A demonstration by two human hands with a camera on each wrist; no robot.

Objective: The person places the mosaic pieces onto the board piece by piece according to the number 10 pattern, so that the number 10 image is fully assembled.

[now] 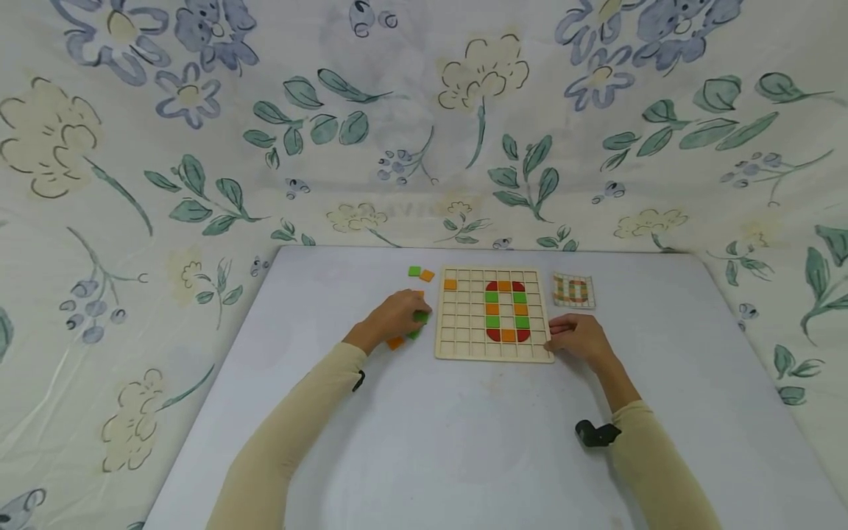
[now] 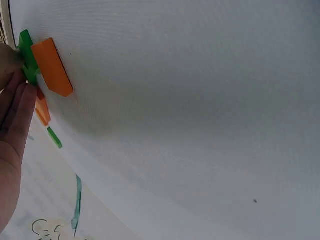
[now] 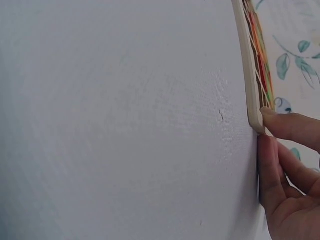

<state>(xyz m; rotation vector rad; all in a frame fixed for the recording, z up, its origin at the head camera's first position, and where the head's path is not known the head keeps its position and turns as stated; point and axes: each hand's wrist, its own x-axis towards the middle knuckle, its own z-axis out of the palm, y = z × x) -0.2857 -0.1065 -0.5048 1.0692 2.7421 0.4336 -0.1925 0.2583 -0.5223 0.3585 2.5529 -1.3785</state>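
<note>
My left hand (image 1: 397, 313) is over a small cluster of loose square tiles left of the wooden grid board (image 1: 457, 333). In the left wrist view its thumb and fingers pinch a green tile (image 2: 28, 56), with an orange tile (image 2: 53, 67) lying close by. My right hand (image 1: 584, 340) grips the board's near right corner, thumb on top and fingers against the side, as the right wrist view shows. On the board, red corner pieces (image 1: 492, 336), orange tiles and green tiles (image 1: 492, 322) form an upright oblong ring. A lone orange tile (image 1: 450, 284) sits in the upper left.
A small pattern card (image 1: 573, 291) with a similar ring lies right of the board. Beyond my left hand lie a loose green tile (image 1: 414, 271) and an orange tile (image 1: 427, 276). Floral cloth (image 1: 411, 125) surrounds the white table (image 1: 450, 449) at the back and sides.
</note>
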